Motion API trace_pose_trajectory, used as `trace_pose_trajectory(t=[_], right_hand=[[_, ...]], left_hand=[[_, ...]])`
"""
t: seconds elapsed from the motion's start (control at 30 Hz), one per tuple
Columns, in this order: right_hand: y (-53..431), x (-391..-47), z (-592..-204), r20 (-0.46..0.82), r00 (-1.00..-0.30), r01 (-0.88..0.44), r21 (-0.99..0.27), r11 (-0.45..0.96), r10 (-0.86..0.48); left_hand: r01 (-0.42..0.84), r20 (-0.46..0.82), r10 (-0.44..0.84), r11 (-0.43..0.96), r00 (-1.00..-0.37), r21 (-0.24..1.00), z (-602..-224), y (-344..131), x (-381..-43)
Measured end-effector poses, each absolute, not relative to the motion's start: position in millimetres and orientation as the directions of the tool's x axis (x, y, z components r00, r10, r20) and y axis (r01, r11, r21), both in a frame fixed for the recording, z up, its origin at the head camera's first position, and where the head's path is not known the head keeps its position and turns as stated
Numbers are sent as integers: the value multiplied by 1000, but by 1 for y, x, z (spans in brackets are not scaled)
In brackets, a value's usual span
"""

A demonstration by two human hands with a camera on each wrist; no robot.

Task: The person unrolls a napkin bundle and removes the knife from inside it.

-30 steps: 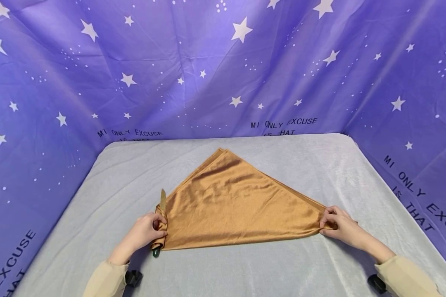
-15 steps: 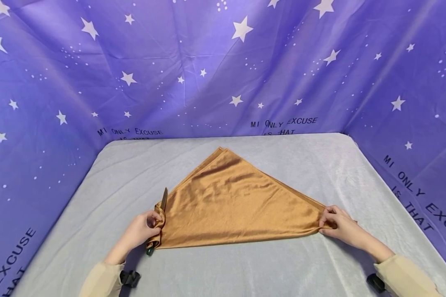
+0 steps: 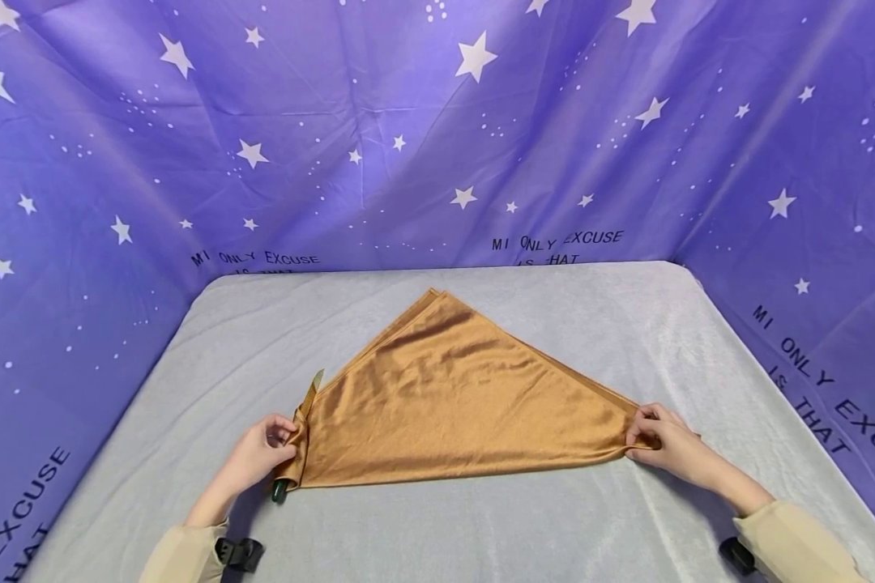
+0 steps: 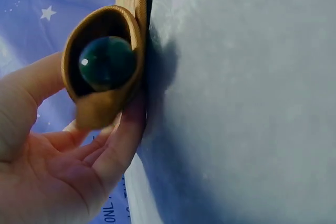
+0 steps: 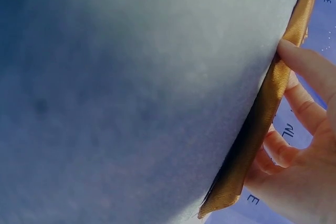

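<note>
A satiny golden-brown cloth [image 3: 452, 397] lies folded into a broad triangle, its peak toward the back. Its left corner is rolled round what looks like a knife. The pointed blade [image 3: 311, 392] sticks out at the far end, and a rounded dark green handle end [image 4: 107, 63] shows inside the roll in the left wrist view. The middle of the knife is hidden by cloth. My left hand [image 3: 257, 450] grips this roll between thumb and fingers. My right hand [image 3: 667, 445] pinches the right corner of the cloth, thumb along the front edge.
A pale grey cover [image 3: 525, 526] is spread over the table. Purple curtains [image 3: 379, 97] with white stars and lettering stand behind and at both sides. Black straps sit at both wrists, below beige sleeves [image 3: 798, 538].
My left hand has moved left with the roll, turning it so the blade's face shifts. More flat cloth shows beside the roll. The right hand stays in place.
</note>
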State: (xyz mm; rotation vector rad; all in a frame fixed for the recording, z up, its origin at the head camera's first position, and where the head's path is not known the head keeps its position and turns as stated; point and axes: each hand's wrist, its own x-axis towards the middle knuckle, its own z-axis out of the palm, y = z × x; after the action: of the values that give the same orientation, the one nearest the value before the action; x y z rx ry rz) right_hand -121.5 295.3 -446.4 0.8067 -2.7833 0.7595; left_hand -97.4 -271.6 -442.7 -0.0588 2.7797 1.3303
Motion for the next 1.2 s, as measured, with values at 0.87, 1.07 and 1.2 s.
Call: trace_pose_trajectory(t=[0.87,1.07,1.2], right_hand=[[296,-121,-448,274,-843,-537,-431,725,-462],[296,-121,-448,293,-834,-551,-404,730,-467],[296,-121,-448,290,-835,-550,-406,729,-468]], left_hand=[[61,59,26,669,-998,741,-444,-288,-93],[142,139,57,661,-989,737,-442,-286,-91],[174,145,100,673,-984,719,-440,-284,-90]])
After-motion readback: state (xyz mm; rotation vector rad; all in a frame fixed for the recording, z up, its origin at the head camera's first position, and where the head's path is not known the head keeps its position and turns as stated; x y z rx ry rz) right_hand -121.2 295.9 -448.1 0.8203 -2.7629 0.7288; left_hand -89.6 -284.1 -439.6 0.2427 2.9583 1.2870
